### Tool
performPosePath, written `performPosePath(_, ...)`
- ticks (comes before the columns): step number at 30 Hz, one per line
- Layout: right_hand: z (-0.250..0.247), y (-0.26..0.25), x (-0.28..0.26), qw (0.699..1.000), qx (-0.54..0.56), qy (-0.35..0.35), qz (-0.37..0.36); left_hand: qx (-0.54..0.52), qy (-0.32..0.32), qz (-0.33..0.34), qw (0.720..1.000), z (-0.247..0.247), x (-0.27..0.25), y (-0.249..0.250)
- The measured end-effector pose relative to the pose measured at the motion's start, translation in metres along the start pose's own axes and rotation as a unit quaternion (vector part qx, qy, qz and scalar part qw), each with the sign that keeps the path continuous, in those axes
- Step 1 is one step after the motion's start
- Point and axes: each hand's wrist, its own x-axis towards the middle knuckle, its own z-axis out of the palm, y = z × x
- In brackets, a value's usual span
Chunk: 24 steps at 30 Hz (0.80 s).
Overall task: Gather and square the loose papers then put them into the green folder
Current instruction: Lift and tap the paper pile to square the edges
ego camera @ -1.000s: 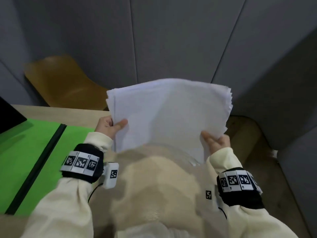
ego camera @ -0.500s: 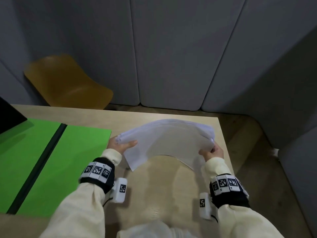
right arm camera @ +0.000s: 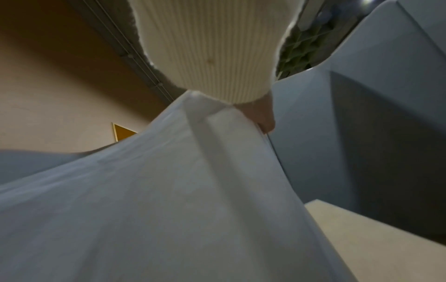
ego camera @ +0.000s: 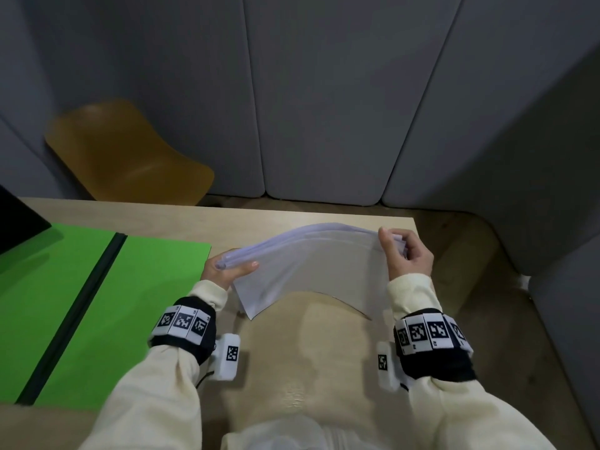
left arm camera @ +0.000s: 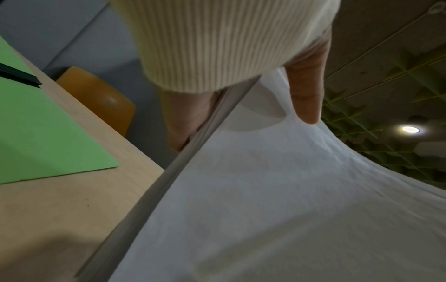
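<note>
We see the stack of papers (ego camera: 311,264) held above the table (ego camera: 292,368) toward its right end, our left hand (ego camera: 224,271) at the stack's left edge and our right hand (ego camera: 407,254) at its right edge. On the table to the left of the papers lies the opened folder (ego camera: 97,303), apart from them, with a dark slab (ego camera: 16,219) at its far left corner. Behind the table we find a chair (ego camera: 126,154) on the left and wall panels (ego camera: 341,92) beyond it.
</note>
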Motion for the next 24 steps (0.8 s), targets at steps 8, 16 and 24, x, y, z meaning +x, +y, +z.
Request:
performPosePath(8, -0.001, 0.01, 0.003, 0.996, 0.005, 0.087, -0.012, 0.002, 0.031, -0.014, 0.999, 0.004, 0.0, 0.0)
performPosePath(16, -0.009, 0.02, 0.005, 0.997, 0.0, 0.037, 0.061, 0.024, 0.019, -0.026, 0.999, 0.01, -0.002, 0.003)
performPosePath(24, -0.007, 0.027, 0.012, 0.985, 0.044, -0.014, 0.167, 0.123, 0.087, -0.13, 0.98, 0.002, 0.019, -0.031)
